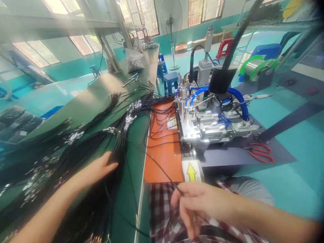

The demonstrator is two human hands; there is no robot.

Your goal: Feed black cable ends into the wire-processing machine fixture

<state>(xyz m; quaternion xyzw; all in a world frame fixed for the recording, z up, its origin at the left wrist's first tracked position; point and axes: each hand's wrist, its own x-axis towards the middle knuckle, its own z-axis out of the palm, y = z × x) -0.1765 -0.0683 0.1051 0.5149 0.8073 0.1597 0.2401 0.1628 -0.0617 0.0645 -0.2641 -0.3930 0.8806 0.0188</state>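
Note:
My left hand (101, 167) is at a thick bundle of black cables (117, 145) on the green table. Its thumb lies across the bundle, and its fingers are partly hidden among the strands. In front of my lap, my right hand (196, 202) pinches a single black cable (163, 170) between thumb and forefinger, the other fingers hanging loosely curled. That cable runs up and left towards the table. More black cables with white tags (74, 136) and bare ends lie in heaps on the left.
An orange board (163, 162) bridges the green table (135, 148) and a metal machine (205, 125) with blue air tubes. Red-handled cutters (260, 153) rest on the machine's grey base. A bag of small parts (134, 62) stands farther back, and a black nozzle (222, 79) overhangs the machine.

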